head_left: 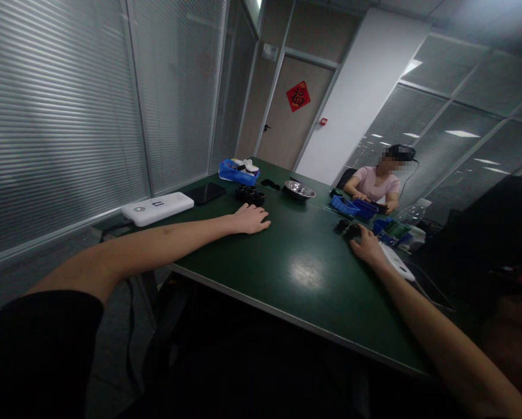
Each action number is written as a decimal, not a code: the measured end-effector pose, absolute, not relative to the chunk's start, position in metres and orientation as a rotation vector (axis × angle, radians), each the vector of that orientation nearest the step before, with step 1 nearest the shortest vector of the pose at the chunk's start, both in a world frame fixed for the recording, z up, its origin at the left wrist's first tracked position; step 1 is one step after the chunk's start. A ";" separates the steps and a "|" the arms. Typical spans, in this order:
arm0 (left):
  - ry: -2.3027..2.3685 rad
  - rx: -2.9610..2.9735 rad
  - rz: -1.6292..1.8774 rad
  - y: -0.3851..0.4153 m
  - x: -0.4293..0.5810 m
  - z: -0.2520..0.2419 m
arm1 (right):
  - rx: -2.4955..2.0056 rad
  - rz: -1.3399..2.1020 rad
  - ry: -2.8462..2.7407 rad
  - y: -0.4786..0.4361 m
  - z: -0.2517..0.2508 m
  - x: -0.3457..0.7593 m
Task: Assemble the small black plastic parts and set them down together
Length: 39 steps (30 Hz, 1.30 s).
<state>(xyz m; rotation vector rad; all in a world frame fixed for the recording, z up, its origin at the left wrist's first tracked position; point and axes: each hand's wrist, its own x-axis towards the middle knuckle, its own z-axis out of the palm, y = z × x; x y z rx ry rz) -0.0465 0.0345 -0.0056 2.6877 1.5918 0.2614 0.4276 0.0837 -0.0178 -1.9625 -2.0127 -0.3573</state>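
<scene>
My left hand (251,219) lies palm down on the green table (282,256), fingers stretched out and apart, holding nothing. Just beyond it stands a cluster of small black round parts (249,195). On the right side of the table, my right hand (369,249) has its thumb and fingers closed around a small black part (354,231); its exact kind is too dark to make out. Another black part (341,225) lies just left of that one. Farther back sits a shiny metal bowl (299,190).
A blue basket (238,173) holds mixed items at the far left. Near the left edge are a white power bank (158,208) and a black phone (205,193). Blue trays (345,205), a clear bottle (414,212) and a white device (397,262) are at right. Another person (376,183) sits across.
</scene>
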 end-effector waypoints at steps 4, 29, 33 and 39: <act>1.579 2.681 0.267 0.035 -0.046 -0.006 | -1.948 -0.346 -1.986 0.081 -0.016 0.424; 1.071 2.862 0.377 0.021 -0.038 -0.002 | -0.966 0.011 -2.460 -0.024 0.006 0.252; 0.770 2.928 0.350 0.004 -0.027 0.001 | -0.824 0.157 -2.528 -0.050 0.008 0.228; 0.654 2.947 0.338 -0.007 -0.023 0.006 | -0.884 0.308 -2.430 -0.047 0.003 0.233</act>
